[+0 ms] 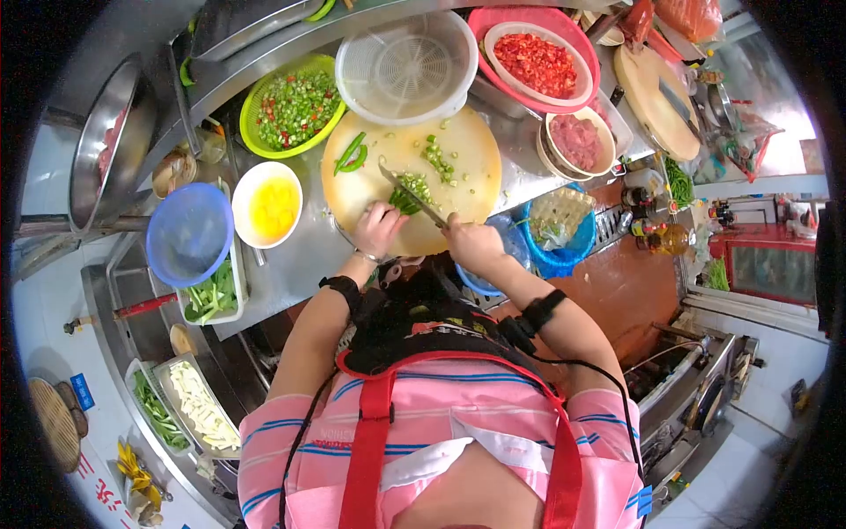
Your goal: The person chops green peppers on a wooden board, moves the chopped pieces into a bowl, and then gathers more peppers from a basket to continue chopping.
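On a round cutting board (352, 189) lies a bunch of green chili peppers (405, 201), partly sliced. My left hand (377, 227) is closed on the peppers near the board's front edge. In my right hand (474, 243) is a knife (414, 196), gripped by the handle, its blade lying across the peppers just beside my left fingers. Chopped pepper pieces (438, 159) are scattered on the board's right part. Two whole green chilies (351, 154) rest at its upper left.
Around the board stand a green basket of chopped peppers (293, 104), a white strainer (357, 62), a bowl of eggs (273, 212), a blue bowl (189, 234), chopped red peppers (535, 60) and a bowl of meat (577, 141). A blue bin (577, 249) sits below right.
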A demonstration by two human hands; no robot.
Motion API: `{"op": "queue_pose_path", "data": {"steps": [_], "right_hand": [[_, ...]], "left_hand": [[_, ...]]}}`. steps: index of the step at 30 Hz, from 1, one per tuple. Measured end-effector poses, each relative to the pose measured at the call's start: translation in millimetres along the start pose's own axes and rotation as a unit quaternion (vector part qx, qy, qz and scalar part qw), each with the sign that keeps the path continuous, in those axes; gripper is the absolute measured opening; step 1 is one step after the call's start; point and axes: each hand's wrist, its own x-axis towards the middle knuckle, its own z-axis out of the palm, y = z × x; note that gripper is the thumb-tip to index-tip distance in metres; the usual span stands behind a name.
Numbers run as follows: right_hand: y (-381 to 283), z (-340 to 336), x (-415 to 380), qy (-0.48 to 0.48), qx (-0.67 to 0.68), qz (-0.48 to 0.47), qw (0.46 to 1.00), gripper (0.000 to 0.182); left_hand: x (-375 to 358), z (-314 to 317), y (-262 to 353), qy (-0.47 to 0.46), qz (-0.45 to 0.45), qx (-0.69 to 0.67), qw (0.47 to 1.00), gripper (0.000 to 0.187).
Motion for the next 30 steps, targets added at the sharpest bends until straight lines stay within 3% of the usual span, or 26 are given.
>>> {"op": "queue_pose_path", "data": {"steps": [6,10,12,15,19,22,25,30], "right_hand": [[2.8,30.4,23.0,0.039,-0.022,-0.015,0.999,0.027],[-9.6,-15.3,-0.7,-0.010,-0.021,-0.007,1.000,0.017],[-9.6,-3.2,-0.8,-0.029,-0.008,0.007,1.000,0.017],[-8.9,29.9,20.0,0.050,-0.060,-0.028,0.997,0.028],[3.8,11.1,11.4,0.043,-0.010,-0.033,0.998,0.029],[-2.3,-5.8,-0.7,0.012,0.004,0.008,1.000,0.030],[-4.7,25.9,20.5,0.012,-0.024,-0.008,1.000,0.031],[2.0,12.1,16.0,0.011,-0.029,-0.013,0.999,0.031]], "left_hand": [[-1.0,-6.7,1.6,0.001,0.017,-0.011,1.000,0.018],[0.6,-16.0,3.9,-0.004,0.008,-0.039,0.999,0.016],[-4.6,-15.9,5.6,-0.014,-0.004,-0.056,0.998,0.015],[-3.0,-14.7,2.9,-0.008,0.010,-0.040,0.999,0.014],[1.5,-13.7,0.0,0.002,0.015,-0.053,0.999,0.012],[-4.1,-8.9,2.6,-0.024,-0.048,-0.056,0.997,0.012],[-3.0,-8.9,0.0,-0.023,-0.020,-0.040,0.999,0.014],[1.6,-21.9,3.7,-0.007,0.011,-0.044,0.999,0.012]]}}
